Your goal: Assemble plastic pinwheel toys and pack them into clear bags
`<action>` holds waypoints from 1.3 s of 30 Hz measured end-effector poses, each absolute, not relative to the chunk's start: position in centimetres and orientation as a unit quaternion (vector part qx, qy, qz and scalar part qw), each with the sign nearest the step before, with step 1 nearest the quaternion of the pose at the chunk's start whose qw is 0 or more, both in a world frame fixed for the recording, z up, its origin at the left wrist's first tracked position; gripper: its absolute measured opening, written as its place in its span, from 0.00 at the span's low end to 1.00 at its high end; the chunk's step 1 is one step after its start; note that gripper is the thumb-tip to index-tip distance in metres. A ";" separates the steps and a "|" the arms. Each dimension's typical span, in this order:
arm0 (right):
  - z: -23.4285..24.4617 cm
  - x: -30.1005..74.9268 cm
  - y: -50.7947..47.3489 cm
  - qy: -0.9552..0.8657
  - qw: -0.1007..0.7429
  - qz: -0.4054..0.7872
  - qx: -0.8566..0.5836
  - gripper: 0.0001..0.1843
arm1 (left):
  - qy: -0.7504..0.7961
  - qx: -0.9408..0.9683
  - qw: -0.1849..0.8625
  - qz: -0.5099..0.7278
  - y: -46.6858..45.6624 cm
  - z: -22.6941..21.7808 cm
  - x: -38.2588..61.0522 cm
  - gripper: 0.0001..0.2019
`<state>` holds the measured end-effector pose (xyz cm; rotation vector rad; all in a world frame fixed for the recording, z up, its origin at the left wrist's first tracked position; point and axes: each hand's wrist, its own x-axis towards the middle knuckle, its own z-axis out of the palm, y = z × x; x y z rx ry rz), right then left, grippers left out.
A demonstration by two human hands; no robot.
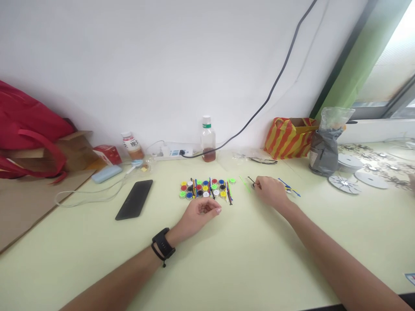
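Left hand (pixel 199 212) loosely curled, slack; rows of coloured discs (pixel 205 188) just beyond, about twelve o'clock. Right hand (pixel 270 190) bent down, fingertips at black stick (pixel 250 179) toward ten o'clock; cannot tell if gripped. Blue and yellow sticks (pixel 293 191) at three o'clock, partly hidden behind right hand. Both forearms cut off by frame. Room on table (pixel 214 268) between forearms; phone (pixel 134 200) at nine o'clock, wall (pixel 145 65) bounding twelve.

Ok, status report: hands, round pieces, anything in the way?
Left hand loosely curled before the coloured round pieces. Right hand at a black strip, grip unclear. Pieces in rows, coloured strips between. Right hand partly hides blue and yellow strips.
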<state>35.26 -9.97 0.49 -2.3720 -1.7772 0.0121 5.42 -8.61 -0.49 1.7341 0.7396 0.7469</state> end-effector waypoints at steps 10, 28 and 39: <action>0.0 35.4 -10.0 -0.579 0.112 -0.017 -0.808 0.06 | 0.311 0.740 0.518 0.296 -8.6 -0.4 5.2 0.11; -2.5 35.0 -9.4 -0.747 0.197 -0.079 -0.630 0.09 | 0.316 0.740 0.518 0.288 -8.8 0.0 5.3 0.10; -2.0 34.2 -10.0 -0.706 0.206 -0.027 -0.677 0.06 | 0.317 0.745 0.513 0.284 -8.9 0.1 5.3 0.11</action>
